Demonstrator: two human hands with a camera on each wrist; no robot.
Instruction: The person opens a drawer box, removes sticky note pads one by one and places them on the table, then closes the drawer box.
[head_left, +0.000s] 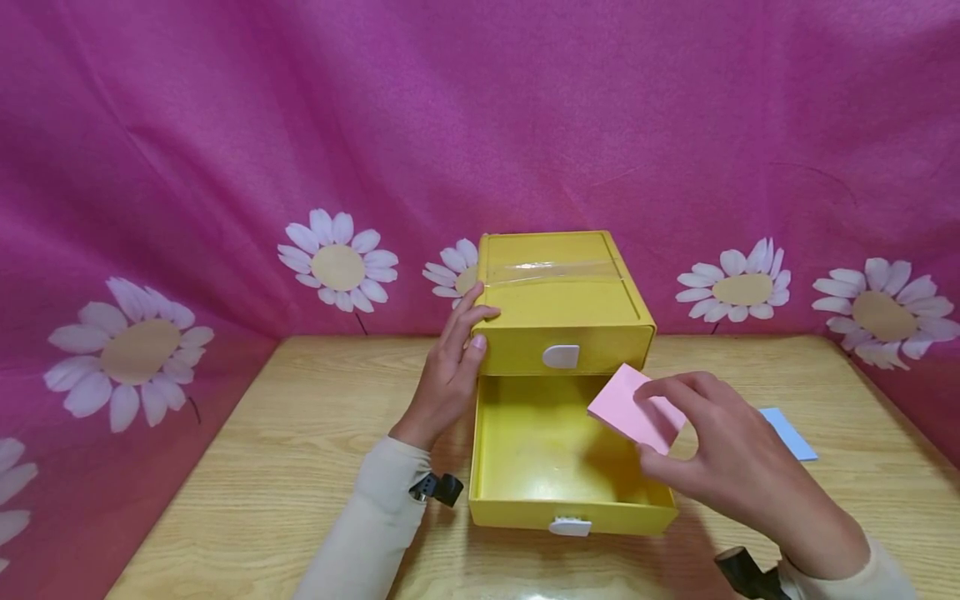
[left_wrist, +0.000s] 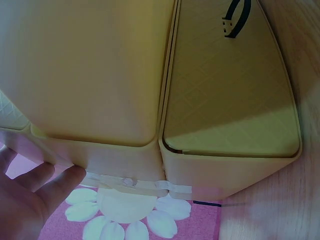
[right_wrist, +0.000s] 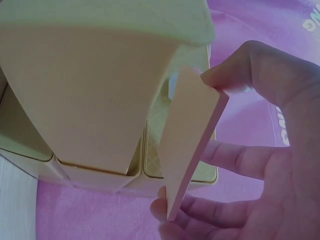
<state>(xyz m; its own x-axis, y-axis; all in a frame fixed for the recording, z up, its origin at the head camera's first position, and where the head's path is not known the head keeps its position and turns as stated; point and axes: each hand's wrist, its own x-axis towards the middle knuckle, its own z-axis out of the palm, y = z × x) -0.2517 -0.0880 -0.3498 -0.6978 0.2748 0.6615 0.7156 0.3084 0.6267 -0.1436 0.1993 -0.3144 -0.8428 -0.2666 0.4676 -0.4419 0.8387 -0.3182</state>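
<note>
In the head view a yellow two-drawer box (head_left: 558,300) stands on the table, its lower drawer (head_left: 525,442) pulled out and its upper one closed. My left hand (head_left: 447,372) rests against the box's left side, fingertips at the top edge. The left wrist view shows those fingers (left_wrist: 62,187) fairly straight on the yellow side. Above the right part of the open drawer, my right hand (head_left: 723,454) pinches a pink sticky note pad (head_left: 626,404), held tilted. In the right wrist view the pad (right_wrist: 192,130) sits between thumb and fingers.
A light blue sticky note pad (head_left: 789,433) lies on the wooden table (head_left: 300,467), partly behind my right hand. White tabs (head_left: 561,357) mark the drawer fronts. Behind everything hangs a pink cloth (head_left: 480,125) with white flowers.
</note>
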